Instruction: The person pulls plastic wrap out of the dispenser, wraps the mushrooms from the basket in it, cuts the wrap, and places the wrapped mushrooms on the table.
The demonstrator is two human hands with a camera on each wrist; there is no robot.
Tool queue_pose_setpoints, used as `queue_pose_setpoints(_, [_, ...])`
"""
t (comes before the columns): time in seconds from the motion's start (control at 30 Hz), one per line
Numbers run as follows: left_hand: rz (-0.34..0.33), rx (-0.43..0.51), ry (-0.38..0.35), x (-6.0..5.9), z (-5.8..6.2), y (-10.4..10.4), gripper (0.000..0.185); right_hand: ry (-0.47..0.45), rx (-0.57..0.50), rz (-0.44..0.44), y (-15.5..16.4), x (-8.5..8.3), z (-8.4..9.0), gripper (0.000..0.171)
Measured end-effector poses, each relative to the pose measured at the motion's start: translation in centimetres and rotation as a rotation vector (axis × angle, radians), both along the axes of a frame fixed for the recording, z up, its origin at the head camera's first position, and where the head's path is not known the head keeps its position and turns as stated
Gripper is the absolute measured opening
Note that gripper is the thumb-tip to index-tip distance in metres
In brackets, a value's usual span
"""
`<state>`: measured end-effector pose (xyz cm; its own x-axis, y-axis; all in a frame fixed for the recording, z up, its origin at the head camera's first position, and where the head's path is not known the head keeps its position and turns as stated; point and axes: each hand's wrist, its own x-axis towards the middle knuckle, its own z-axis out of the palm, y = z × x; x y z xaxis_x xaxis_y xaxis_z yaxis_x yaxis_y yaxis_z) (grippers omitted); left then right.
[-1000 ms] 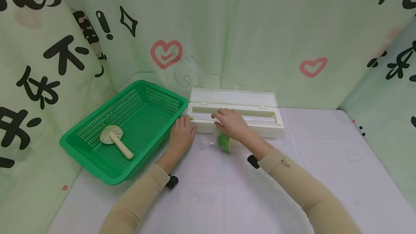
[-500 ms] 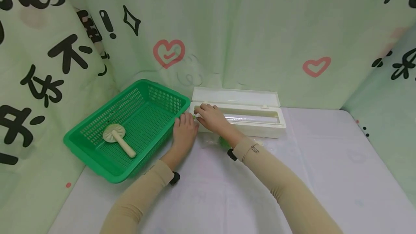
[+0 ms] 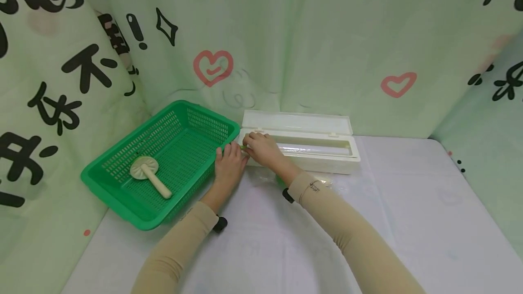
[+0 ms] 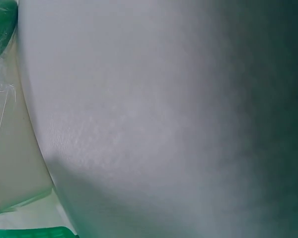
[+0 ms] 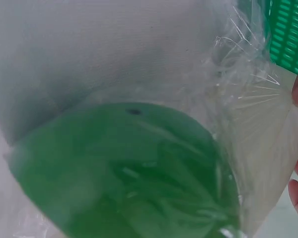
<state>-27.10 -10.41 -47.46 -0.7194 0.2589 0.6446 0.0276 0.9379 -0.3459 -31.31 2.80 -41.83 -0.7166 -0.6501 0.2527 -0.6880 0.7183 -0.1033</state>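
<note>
The left end of the long cream plastic film dispenser box [image 3: 300, 146] is touched by the right hand [image 3: 263, 148], fingers curled at its small green slider [image 3: 243, 147]; whether it is pinched cannot be told. The left hand [image 3: 229, 164] is laid relaxed just beside it, against the green perforated plastic basket [image 3: 163, 158]. A green object wrapped in clear film [image 5: 129, 173] lies under the right wrist.

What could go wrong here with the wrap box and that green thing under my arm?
The right hand works at the left end of the wrap box; the loose film may bunch or cling. The right forearm lies over the green object and might drag it. The basket sits close to the left hand and could get nudged.
</note>
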Motion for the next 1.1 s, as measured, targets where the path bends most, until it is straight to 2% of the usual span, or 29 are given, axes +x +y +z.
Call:
queue_pose_setpoints(0.1, [-0.023, 0.019, -0.012, 0.0, 0.0, 0.0, 0.041, -0.019, -0.005, -0.008, 0.2, 0.0, -0.1, 0.013])
queue_pose_setpoints(0.27, [-0.064, 0.035, -0.001, -0.1, 0.3, 0.0, 0.039, 0.058, 0.032, -0.009, 0.7, -0.1, -0.5, 0.011])
queue_pose_setpoints(0.5, [-0.096, -0.006, -0.019, -0.1, 0.6, 0.4, 0.038, 0.185, 0.192, -0.019, 1.9, 0.5, -0.1, 0.015])
queue_pose_setpoints(0.6, [-0.089, -0.018, -0.034, -0.2, 0.8, 0.5, 0.039, 0.207, 0.243, -0.025, 3.0, 0.6, 0.2, 0.016])
queue_pose_setpoints(0.83, [-0.059, 0.007, -0.122, -0.1, 1.2, 0.1, 0.038, 0.173, 0.279, -0.011, 7.5, 1.0, 0.7, 0.013])
queue_pose_setpoints(0.97, [-0.066, 0.021, -0.169, 0.0, 1.2, -0.2, 0.037, 0.183, 0.261, -0.017, 11.3, 1.5, 0.7, 0.011])
queue_pose_setpoints(1.1, [-0.093, 0.025, -0.174, -0.1, 1.2, -0.1, 0.035, 0.153, 0.268, -0.056, 15.1, 2.3, 1.1, 0.014])
